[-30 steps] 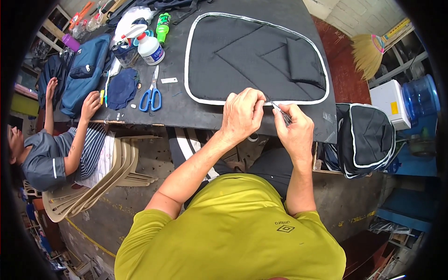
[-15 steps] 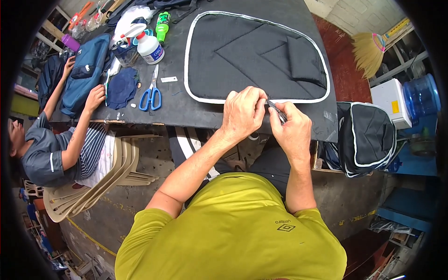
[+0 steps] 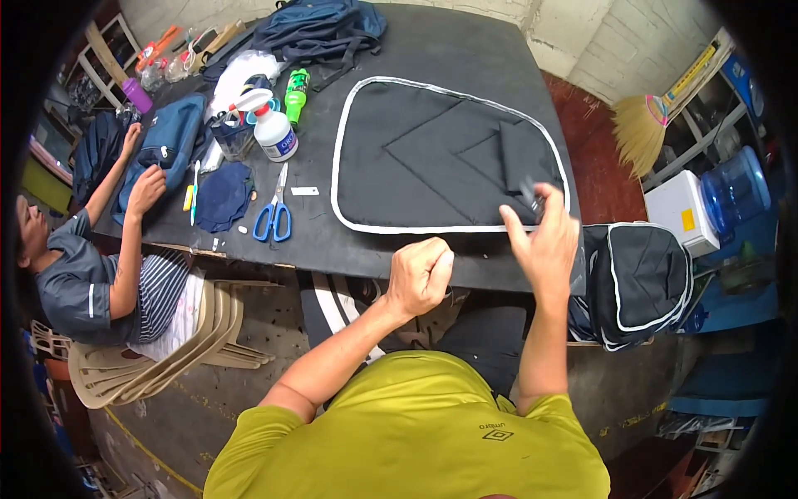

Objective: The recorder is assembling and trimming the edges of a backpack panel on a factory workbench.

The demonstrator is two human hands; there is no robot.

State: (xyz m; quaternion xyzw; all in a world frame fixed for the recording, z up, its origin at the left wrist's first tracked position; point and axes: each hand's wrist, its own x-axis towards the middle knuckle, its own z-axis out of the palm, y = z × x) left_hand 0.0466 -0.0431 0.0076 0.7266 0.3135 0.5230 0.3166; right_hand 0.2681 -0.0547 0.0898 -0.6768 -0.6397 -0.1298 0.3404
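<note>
A black fabric panel point(image 3: 416, 158) with white edge piping lies flat on the dark table, a folded black piece at its right side. My right hand point(image 3: 547, 245) is over the panel's lower right corner, thumb held out. Its fingers hold a small dark tool point(image 3: 529, 193), like thread snips, smeared by motion. My left hand point(image 3: 421, 276) is closed in a fist just off the table's near edge, below the panel. Whatever it may hold is hidden.
Blue-handled scissors point(image 3: 273, 218), a dark blue cloth piece point(image 3: 224, 196), a spray bottle point(image 3: 274, 133) and a green bottle point(image 3: 296, 96) are on the left. A co-worker point(image 3: 91, 274) there handles a blue bag point(image 3: 170, 137). A black backpack point(image 3: 644, 279) stands right of the table.
My hands have parted: the left has drawn down and left off the panel edge, the right has moved right with the dark tool. The view has tilted up, showing more of the table's far side.
</note>
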